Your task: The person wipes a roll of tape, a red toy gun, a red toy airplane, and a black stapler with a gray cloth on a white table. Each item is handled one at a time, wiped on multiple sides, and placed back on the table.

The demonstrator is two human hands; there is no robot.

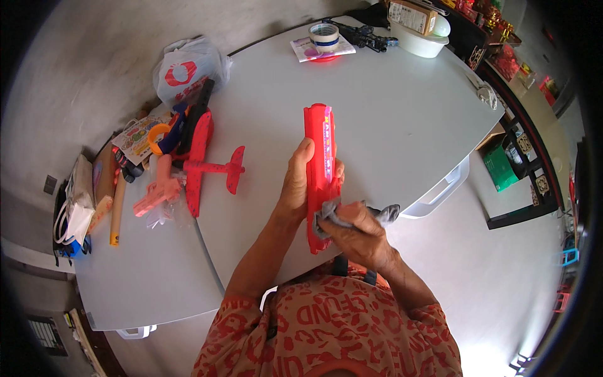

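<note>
A long red plastic object (316,165) with a colourful printed strip stands out in front of me, above the near edge of the grey table (372,127). My left hand (301,179) grips its middle, thumb on the near side and fingertips showing at the right. A grey cloth (332,219) is bunched in my right hand (360,231), pressed against the lower part of the red object. Its loose end sticks out to the right of my fingers. Part of the red object is hidden behind the cloth.
On the left lie a red foam toy plane (202,167), a pink toy pistol (162,184), a cardboard tube (117,212) and a plastic bag (188,70). At the far side are tape rolls (324,36), a black toy (362,36) and a white container (417,42). A cable (485,94) lies right.
</note>
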